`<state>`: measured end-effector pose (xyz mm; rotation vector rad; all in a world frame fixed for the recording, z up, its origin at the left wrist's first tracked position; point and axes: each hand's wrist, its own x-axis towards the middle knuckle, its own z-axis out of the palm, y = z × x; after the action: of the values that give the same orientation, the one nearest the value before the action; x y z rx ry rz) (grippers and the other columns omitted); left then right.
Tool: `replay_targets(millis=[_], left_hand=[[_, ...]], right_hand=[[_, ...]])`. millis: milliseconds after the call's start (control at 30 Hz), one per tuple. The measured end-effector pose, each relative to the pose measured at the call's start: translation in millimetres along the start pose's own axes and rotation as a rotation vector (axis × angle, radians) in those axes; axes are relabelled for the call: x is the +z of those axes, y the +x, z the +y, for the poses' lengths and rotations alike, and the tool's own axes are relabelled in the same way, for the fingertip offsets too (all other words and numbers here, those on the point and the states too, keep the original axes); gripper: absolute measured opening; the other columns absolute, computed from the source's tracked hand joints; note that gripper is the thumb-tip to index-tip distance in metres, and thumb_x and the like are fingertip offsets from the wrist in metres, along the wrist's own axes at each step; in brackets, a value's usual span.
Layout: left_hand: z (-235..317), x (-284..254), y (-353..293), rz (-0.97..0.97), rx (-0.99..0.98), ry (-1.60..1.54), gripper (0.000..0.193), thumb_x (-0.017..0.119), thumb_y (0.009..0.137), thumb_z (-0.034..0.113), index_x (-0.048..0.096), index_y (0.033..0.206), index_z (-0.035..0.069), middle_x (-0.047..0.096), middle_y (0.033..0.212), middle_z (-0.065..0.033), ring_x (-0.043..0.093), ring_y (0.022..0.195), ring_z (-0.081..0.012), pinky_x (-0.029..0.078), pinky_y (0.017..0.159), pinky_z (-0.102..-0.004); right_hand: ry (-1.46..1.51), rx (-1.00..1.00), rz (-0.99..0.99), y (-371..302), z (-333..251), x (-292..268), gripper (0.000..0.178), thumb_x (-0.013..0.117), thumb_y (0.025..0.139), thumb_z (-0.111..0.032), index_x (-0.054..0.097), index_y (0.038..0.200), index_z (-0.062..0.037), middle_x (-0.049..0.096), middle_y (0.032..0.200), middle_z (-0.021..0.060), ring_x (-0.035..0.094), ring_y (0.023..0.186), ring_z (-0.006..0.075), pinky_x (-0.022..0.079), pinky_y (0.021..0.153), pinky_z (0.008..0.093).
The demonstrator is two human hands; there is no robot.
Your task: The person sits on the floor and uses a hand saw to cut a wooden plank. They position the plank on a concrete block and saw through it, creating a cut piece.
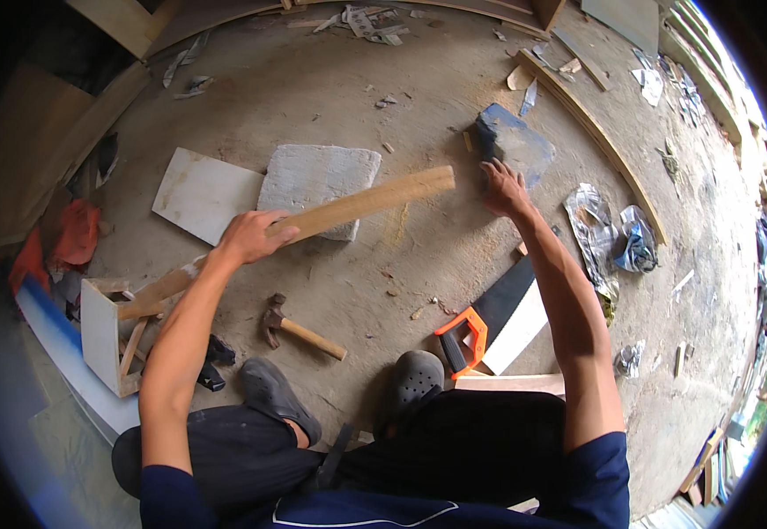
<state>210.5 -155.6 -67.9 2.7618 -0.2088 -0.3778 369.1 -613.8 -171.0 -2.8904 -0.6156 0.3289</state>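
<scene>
My left hand [255,236] is closed around a long flat wooden strip [374,196], which slants up to the right above a whitish rough slab [317,176]. Behind my left forearm a piece of wood [165,291] continues downward; I cannot tell if it is the same strip. Out to the right, my right hand [505,188] has its fingers curled at the near edge of a worn blue and grey block [524,148]. On the floor between my arms lie a claw hammer [300,331] with a wooden handle and a handsaw [489,322] with an orange and black grip.
A white board [203,196] lies beside the slab. At left are a small wooden frame [101,339], a red bag [75,234] and a blue-and-white panel [62,353]. A long wooden strip [599,141] and crumpled silvery wrappers [590,225] lie at right. Sawdust and scraps dot the floor.
</scene>
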Motion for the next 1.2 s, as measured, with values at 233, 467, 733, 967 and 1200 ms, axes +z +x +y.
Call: replay_targets(millis=[233, 467, 733, 967, 1200], left_hand=[[38, 14, 55, -0.186, 0.08, 0.121, 0.054, 0.054, 0.086, 0.057, 0.067, 0.111, 0.011, 0.068, 0.099, -0.0191, 0.064, 0.094, -0.0362, 0.05, 0.083, -0.0419], [53, 45, 95, 0.215, 0.257, 0.129, 0.047, 0.061, 0.085, 0.046, 0.064, 0.116, 0.011, 0.065, 0.107, -0.0161, 0.059, 0.106, -0.0308, 0.041, 0.097, -0.0415], [-14, 109, 55, 0.848, -0.561, -0.061, 0.079, 0.059, 0.083, 0.053, 0.035, 0.139, 0.003, 0.037, 0.141, -0.0205, 0.033, 0.132, -0.0367, 0.027, 0.109, -0.0471], [-43, 108, 30, 0.33, -0.813, -0.247, 0.117, 0.069, 0.065, 0.068, 0.017, 0.146, 0.001, 0.026, 0.147, -0.0255, 0.028, 0.136, -0.0383, 0.029, 0.109, -0.0467], [-64, 92, 36, 0.177, -0.819, -0.254, 0.135, 0.073, 0.056, 0.073, 0.011, 0.145, -0.008, 0.021, 0.146, -0.0336, 0.025, 0.136, -0.0425, 0.025, 0.112, -0.0463]], right_hand=[[-0.035, -0.513, -0.005, -5, -97, -9, 0.096, 0.066, 0.07, -0.069, 0.037, 0.14, -0.0103, 0.049, 0.135, 0.0126, 0.045, 0.127, 0.0275, 0.028, 0.112, 0.0492], [-0.015, -0.445, 0.13, -15, -58, 10, 0.041, 0.065, 0.079, -0.03, 0.05, 0.111, -0.0106, 0.057, 0.097, 0.0092, 0.059, 0.092, 0.0264, 0.049, 0.077, 0.0396], [0.122, -0.358, 0.092, -29, -45, -1, 0.038, 0.067, 0.076, -0.032, 0.05, 0.098, -0.0069, 0.059, 0.091, 0.0123, 0.06, 0.089, 0.031, 0.051, 0.073, 0.041], [0.033, -0.29, 0.044, -25, -49, 4, 0.042, 0.066, 0.073, -0.032, 0.053, 0.106, -0.0095, 0.059, 0.098, 0.0084, 0.058, 0.099, 0.0257, 0.047, 0.079, 0.0391], [-0.046, -0.258, 0.154, -27, -43, 2, 0.052, 0.068, 0.076, -0.046, 0.054, 0.113, -0.0116, 0.061, 0.1, 0.0069, 0.058, 0.099, 0.0247, 0.045, 0.08, 0.0391]])
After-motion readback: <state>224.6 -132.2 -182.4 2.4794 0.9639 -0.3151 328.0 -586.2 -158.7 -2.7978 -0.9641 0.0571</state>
